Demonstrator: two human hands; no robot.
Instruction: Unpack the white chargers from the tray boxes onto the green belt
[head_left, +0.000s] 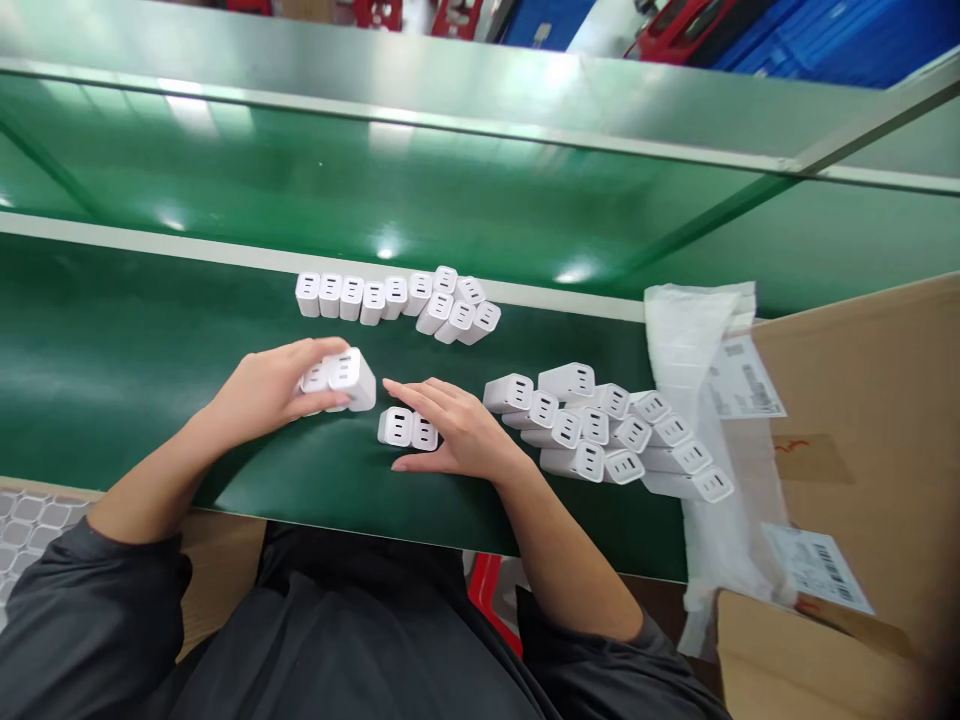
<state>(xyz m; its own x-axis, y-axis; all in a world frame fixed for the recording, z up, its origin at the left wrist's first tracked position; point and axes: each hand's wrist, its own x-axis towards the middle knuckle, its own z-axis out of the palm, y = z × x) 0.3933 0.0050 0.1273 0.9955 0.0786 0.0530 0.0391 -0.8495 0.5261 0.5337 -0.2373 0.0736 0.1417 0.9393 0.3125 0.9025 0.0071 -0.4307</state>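
The green worktop [90,340] bears a loose cluster of white adapters [595,427] outside the right hand [471,430] and a smaller row [352,298] beyond both hands, apparently grouped for reach. The left hand [262,395] grips an adapter pair [345,375] by its sides — probably to keep it together; the right, fingers spread, arches round a second pair [406,428]. A gap parts the hands; the near edge [330,526] runs below them.

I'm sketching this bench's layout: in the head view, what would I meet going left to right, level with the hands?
Left hand gripping white slotted blocks, right hand, cluster of similar blocks, white plastic wrapping, cardboard box.
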